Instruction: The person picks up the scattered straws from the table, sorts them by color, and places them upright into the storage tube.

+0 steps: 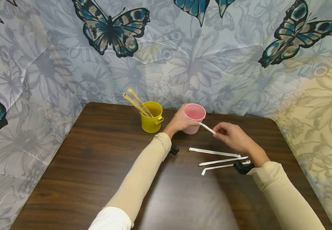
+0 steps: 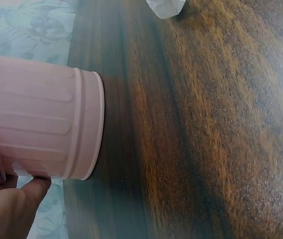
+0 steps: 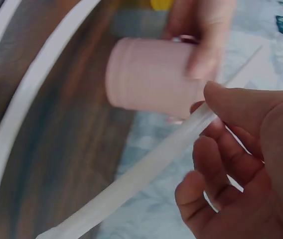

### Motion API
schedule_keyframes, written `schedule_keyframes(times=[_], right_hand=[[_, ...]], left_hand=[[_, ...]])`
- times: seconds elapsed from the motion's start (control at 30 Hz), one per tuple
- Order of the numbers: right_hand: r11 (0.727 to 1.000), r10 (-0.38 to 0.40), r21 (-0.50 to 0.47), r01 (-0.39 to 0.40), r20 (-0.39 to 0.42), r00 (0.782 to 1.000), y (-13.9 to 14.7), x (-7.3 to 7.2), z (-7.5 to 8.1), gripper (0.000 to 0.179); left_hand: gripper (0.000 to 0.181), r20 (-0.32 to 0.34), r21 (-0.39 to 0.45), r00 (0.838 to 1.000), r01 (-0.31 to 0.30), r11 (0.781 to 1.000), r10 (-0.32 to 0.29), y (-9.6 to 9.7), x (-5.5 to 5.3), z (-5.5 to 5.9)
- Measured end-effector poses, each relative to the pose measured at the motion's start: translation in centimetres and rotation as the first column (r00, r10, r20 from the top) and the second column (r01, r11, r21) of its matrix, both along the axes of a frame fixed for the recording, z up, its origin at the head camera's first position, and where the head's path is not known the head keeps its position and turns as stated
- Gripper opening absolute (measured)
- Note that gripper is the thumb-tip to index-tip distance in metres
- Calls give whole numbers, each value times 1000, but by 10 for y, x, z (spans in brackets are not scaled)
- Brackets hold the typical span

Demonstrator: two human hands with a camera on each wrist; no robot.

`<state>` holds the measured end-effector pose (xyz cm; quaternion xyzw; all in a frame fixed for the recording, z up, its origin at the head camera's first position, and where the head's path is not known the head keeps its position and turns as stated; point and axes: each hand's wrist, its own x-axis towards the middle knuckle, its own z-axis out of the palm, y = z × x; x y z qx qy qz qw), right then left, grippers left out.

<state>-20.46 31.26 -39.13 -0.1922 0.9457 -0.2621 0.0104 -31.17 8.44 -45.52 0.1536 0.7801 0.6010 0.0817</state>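
Note:
My left hand (image 1: 180, 120) grips a small pink bucket (image 1: 195, 111) from its left side, with the thumb across the front. In the left wrist view the bucket (image 2: 32, 117) shows ribbed walls, and fingers (image 2: 17, 204) lie against it. My right hand (image 1: 235, 135) pinches a white paper-wrapped straw (image 1: 207, 128) between thumb and fingertips. From there the straw slants up to the left, its far end overlapping the left thumb by the bucket. The right wrist view shows the straw (image 3: 146, 172) crossing in front of the bucket (image 3: 151, 74).
Three more white wrapped straws (image 1: 214, 152) lie on the dark wooden table (image 1: 96, 166) below the right hand. Left of the pink bucket stands a yellow bucket (image 1: 151, 124) holding tan wrapped sticks (image 1: 134, 101). A butterfly-print cloth (image 1: 166, 64) hangs behind the table's back edge.

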Motion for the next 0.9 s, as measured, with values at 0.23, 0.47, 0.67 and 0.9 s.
schedule_keyframes(times=[0.23, 0.47, 0.67, 0.9], right_hand=[[999, 1, -42, -5, -93, 996, -14, -8, 28, 7], [989, -15, -148, -13, -185, 983, -38, -19, 64, 13], [967, -47, -256, -15, -238, 970, -62, -36, 87, 15], [912, -116, -410, 32, -182, 976, -79, -64, 88, 20]], left_hand=[[100, -4, 34, 1000, 11, 999, -11, -1, 0, 1], [101, 11, 53, 1000, 23, 998, -24, -2, -1, 3], [98, 5, 85, 999, 45, 995, -46, -1, -3, 1], [92, -29, 79, 997, 77, 994, -75, 0, -7, -1]])
